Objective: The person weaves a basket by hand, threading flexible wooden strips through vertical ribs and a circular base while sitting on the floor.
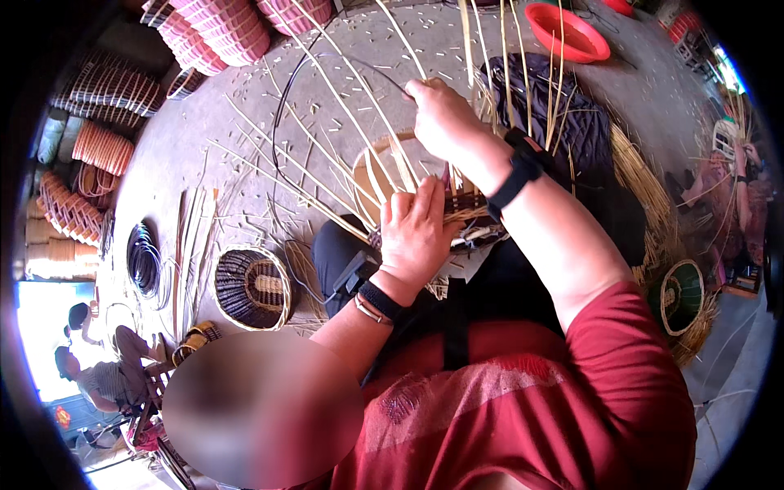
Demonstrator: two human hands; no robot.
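My right hand (445,122): one, up high, fingers pinched together on one dark strand (281,106) looping out leftward.
My left hand (412,237): one, fingers nearly straight, laid at the feet of the pale stakes (400,159); whether they grip, I can't tell.
Unfinished basket (467,202): one, right at my lap, more than ten stakes fanning up.
Floor, left: one dark-and-pale basket (253,287), one black coil (144,258).
Floor, right: one green-lined basket (682,298).
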